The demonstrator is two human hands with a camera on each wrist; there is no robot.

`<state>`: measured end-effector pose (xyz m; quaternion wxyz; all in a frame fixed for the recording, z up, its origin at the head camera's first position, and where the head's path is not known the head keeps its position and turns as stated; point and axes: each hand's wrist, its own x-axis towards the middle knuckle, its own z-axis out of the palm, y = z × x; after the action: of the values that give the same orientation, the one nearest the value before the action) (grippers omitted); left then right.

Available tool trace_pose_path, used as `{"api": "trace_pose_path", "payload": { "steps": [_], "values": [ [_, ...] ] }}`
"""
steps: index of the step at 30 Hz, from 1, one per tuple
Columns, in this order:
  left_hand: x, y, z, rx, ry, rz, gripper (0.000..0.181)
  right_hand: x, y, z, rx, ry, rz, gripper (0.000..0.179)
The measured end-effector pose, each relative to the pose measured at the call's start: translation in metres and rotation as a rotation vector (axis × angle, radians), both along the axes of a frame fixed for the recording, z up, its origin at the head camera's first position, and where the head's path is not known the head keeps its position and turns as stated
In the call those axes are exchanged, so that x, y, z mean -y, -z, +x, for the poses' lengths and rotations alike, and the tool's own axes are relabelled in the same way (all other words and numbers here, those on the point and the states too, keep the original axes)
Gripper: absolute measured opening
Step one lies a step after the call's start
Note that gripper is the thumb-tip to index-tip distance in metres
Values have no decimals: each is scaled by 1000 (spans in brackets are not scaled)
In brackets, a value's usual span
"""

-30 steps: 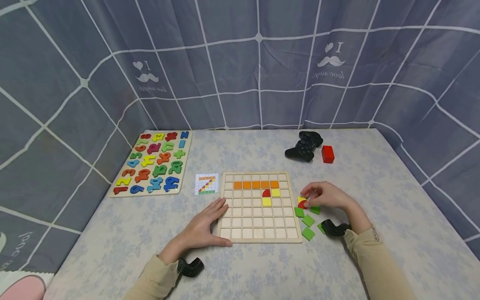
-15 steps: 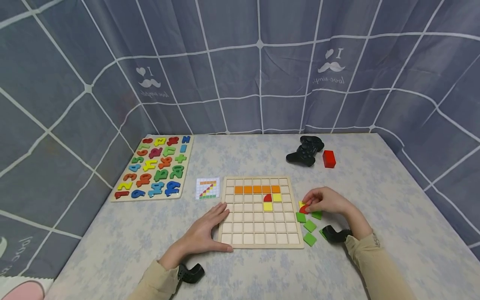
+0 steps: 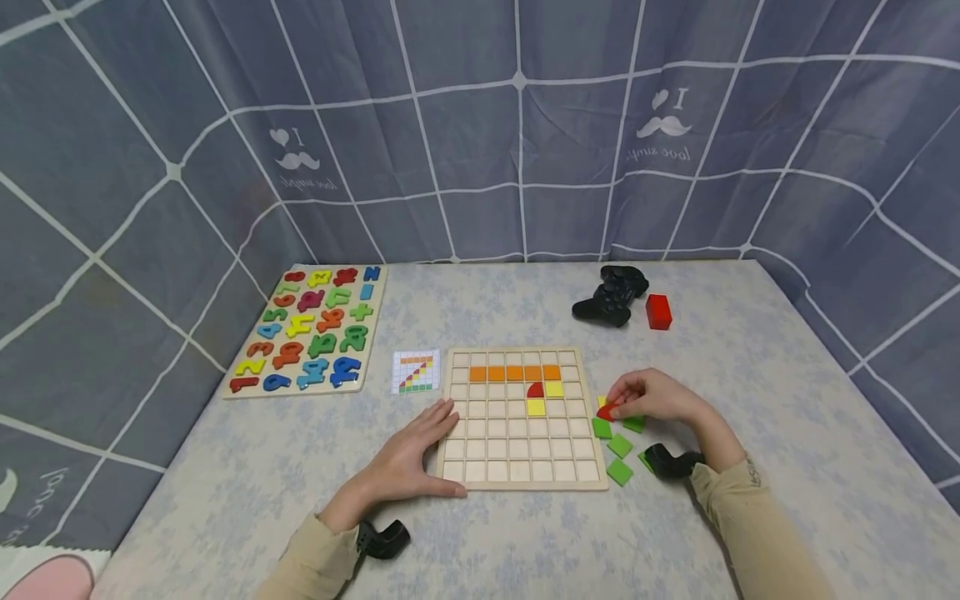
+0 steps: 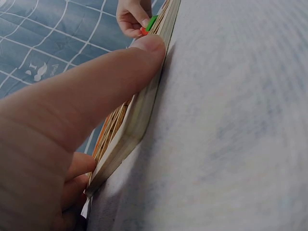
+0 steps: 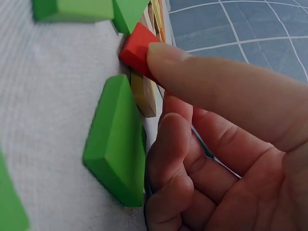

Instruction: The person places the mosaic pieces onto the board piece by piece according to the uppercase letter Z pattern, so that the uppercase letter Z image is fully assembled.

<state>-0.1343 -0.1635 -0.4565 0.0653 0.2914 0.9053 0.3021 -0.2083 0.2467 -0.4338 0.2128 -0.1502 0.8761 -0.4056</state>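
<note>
A wooden grid board lies flat, with a row of orange squares, two yellow squares and a red quarter-round tile set in its cells. My left hand rests along its left side, fingers spread and the thumb at the near edge. Right of the board, my right hand pinches another red quarter-round tile between thumb and curled fingers. A yellow piece peeks out beside it, partly hidden. Several green tiles lie loose around that hand.
A printed pattern card lies left of the board. Further left is a number puzzle board. A black game controller and a red block sit at the back right, before a grid-patterned curtain.
My right hand stays over the loose tiles, its fingers working at the red tile, which has shifted slightly and covers more of the yellow piece. My left hand keeps its place on the board.
</note>
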Motion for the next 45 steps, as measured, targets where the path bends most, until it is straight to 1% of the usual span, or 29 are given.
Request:
{"api": "trace_pose_path", "payload": {
  "steps": [6, 11, 16, 19, 22, 27, 30, 34, 38, 41, 45],
  "values": [
    [0, 0, -1, 1, -1, -3, 106, 0, -4, -1, 0, -5, 16, 19],
    [1, 0, -1, -3, 4, -4, 106, 9, -16, -2, -31, -28, 0, 18],
    [1, 0, -1, -1, 5, -3, 106, 39, -29, -7, -62, -80, -20, 15],
    [1, 0, -2, -4, 3, -9, 106, 61, -33, -12, -87, -133, -57, 12],
    [1, -1, -2, -7, 2, -7, 106, 83, -32, -16, -103, -193, -94, 11],
    [0, 0, -2, -11, 4, 0, 106, 111, -29, -16, -119, -253, -69, 10],
    [0, 1, -2, -9, 1, -4, 106, 121, -27, -16, -117, -263, -37, 10],
    [0, 1, -2, 3, -6, -10, 107, 126, -24, -18, -122, -274, 22, 10],
    [1, 2, -2, 13, -10, -8, 107, 129, -23, -18, -161, -297, 78, 12],
    [1, 1, -2, 14, -6, -8, 106, 130, -23, -15, -183, -283, 104, 10],
    [1, 0, -1, 10, -3, -8, 106, 126, -25, -10, -190, -220, 103, 9]
  ]
}}
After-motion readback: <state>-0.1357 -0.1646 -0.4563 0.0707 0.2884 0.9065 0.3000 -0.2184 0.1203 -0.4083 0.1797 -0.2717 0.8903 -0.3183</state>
